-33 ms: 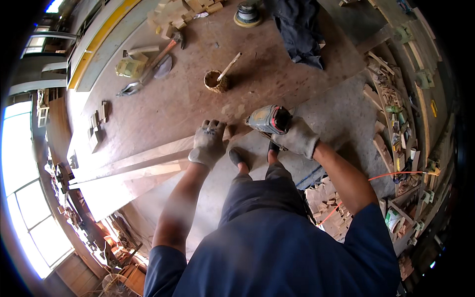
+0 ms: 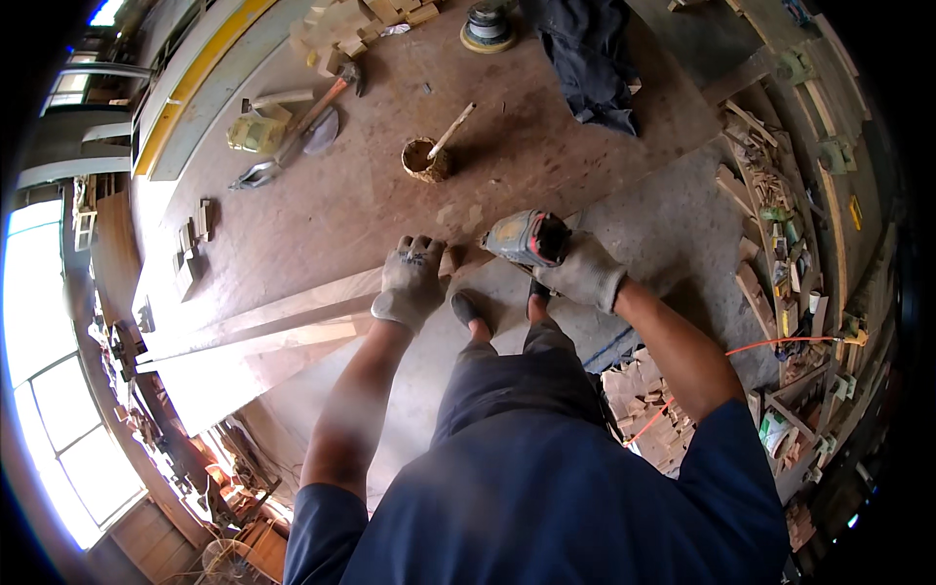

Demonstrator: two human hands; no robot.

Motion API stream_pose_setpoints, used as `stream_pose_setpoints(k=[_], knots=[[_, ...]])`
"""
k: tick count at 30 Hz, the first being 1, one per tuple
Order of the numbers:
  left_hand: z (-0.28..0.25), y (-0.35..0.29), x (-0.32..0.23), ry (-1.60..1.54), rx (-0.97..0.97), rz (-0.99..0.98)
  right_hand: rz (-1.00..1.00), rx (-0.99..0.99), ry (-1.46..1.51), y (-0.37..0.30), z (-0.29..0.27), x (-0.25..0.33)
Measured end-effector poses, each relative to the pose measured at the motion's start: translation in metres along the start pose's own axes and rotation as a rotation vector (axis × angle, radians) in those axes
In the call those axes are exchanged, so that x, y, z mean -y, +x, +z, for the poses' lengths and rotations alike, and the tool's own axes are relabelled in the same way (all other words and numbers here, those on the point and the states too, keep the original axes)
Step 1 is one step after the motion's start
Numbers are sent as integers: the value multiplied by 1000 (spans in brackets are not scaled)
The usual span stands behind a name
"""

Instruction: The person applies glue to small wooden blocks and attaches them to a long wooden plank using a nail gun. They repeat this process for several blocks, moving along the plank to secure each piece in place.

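The left hand (image 2: pixel 410 281) lies over wooden boards (image 2: pixel 283 310) at the table (image 2: pixel 331 214) edge; whether it grips them is hard to tell. The right hand (image 2: pixel 585 275) holds a power tool (image 2: pixel 522 237), its nose near the boards' end.

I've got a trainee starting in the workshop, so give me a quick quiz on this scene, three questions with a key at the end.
1. True or false: the right hand holds a power tool.

2. What slants up out of the round pot?
a) a hammer
b) a stick
c) a dark cloth

3. Fill in the blank: the gloved left hand lies over a long wooden ____.

Key:
1. True
2. b
3. board
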State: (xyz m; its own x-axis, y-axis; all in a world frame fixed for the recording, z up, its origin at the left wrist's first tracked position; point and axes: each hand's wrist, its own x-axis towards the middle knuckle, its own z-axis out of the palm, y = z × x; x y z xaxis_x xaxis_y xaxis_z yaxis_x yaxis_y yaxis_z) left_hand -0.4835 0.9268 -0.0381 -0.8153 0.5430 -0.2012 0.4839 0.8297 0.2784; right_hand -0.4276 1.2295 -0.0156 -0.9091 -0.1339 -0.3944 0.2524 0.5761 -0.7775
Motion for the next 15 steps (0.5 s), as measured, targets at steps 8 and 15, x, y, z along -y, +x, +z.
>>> stream_pose_setpoints(k=[8, 15], knots=[[7, 2, 5, 4, -5, -5, -32, 212, -246, 16, 3, 14], [8, 8, 10, 11, 25, 21, -190, 203, -301, 34, 13, 4]])
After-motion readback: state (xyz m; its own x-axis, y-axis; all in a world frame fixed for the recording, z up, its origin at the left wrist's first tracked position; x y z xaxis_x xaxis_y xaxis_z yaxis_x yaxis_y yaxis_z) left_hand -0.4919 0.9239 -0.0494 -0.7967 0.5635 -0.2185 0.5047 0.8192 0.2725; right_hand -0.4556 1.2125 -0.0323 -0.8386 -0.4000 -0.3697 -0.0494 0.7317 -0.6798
